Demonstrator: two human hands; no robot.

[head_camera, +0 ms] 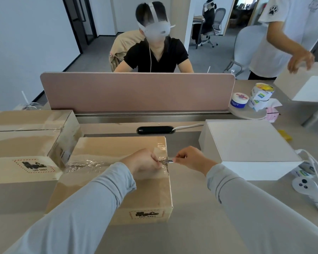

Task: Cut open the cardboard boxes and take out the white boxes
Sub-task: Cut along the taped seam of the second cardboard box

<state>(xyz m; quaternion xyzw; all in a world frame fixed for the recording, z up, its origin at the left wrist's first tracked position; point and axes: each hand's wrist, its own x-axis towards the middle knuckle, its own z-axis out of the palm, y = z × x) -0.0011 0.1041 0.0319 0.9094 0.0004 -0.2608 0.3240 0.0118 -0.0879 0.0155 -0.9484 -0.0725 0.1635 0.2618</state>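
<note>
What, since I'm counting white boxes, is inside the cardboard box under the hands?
Nothing inside shows: the cardboard box is closed, flaps covering its contents. On top: clear tape, the left hand pinching it, the right hand holding a small blade at the edge.

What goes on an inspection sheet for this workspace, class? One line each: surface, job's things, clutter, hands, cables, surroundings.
Surface: grey desk with pink divider.
Job's things: taped cardboard box under hands; two more boxes left; white box right.
Clutter: tape rolls, tub, controller.
Hands: left hand grips the box's taped edge; right hand pinches small cutter there.
Cables: white cable from black desk port.
Surroundings: headset wearer seated opposite; person standing far right.
</note>
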